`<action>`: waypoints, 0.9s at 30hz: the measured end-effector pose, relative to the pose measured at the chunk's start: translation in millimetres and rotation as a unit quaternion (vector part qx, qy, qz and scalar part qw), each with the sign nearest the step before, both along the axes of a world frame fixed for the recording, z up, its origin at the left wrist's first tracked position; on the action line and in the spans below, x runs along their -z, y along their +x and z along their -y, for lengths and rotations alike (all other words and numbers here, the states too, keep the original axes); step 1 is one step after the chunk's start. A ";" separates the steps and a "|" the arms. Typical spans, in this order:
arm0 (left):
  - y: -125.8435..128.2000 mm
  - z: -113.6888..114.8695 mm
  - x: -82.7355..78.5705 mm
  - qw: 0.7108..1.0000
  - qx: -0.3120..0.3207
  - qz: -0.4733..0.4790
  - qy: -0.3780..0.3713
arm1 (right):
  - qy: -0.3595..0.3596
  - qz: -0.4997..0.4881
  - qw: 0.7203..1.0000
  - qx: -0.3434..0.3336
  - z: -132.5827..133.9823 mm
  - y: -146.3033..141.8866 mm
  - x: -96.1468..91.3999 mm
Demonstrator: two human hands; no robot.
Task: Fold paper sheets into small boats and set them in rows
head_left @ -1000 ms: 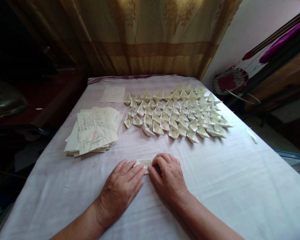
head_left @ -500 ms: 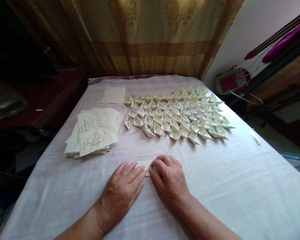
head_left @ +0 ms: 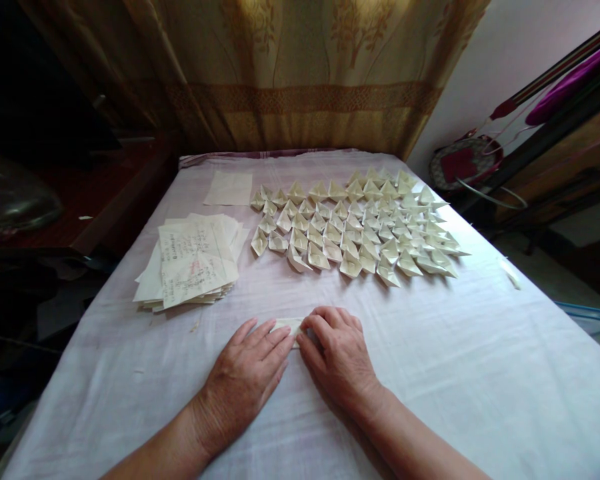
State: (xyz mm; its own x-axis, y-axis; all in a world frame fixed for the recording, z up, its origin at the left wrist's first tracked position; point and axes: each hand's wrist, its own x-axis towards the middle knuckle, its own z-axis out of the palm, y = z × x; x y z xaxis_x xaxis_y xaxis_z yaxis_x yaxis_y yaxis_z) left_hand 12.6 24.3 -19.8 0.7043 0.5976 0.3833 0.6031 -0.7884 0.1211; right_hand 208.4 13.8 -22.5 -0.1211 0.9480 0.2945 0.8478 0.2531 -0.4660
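Observation:
A small folded strip of paper [head_left: 289, 325] lies on the cloth-covered table [head_left: 460, 373], mostly hidden under my fingers. My left hand [head_left: 253, 363] rests flat over its left part, fingers stretched out and pressing down. My right hand [head_left: 336, 343] has its fingers curled, with thumb and forefinger pinching the strip's right end. Beyond my hands stand rows of folded paper boats [head_left: 350, 230], pale cream and set close together. To the left is a loose stack of paper sheets [head_left: 197, 260], the top one covered in handwriting.
A single blank sheet [head_left: 229, 189] lies at the far left of the table. Small paper scraps [head_left: 195, 327] are on the cloth. A gold curtain [head_left: 300, 100] hangs behind. A dark red cabinet [head_left: 130, 180] stands left; a bag [head_left: 465, 163] is beyond the right edge.
The view has shifted very slightly. Both hands stay on the folded paper in nearly the same pose, and the boats and stack are unmoved.

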 end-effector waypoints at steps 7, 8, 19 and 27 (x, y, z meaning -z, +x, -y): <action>-1.6 -0.4 0.3 1.000 0.004 -0.010 -0.012 | -0.027 -0.005 1.000 -0.006 1.6 0.3 -1.3; -2.2 -0.3 0.5 1.000 0.004 -0.010 -0.016 | -0.030 -0.008 1.000 -0.007 1.9 0.5 -1.5; -22.1 -7.9 -4.8 0.990 0.069 -0.106 -0.059 | -0.044 -0.010 0.999 -0.009 2.3 1.3 -3.1; -44.4 -11.1 -6.9 0.991 0.068 -0.114 -0.027 | -0.035 -0.010 0.999 -0.010 2.1 2.2 -1.2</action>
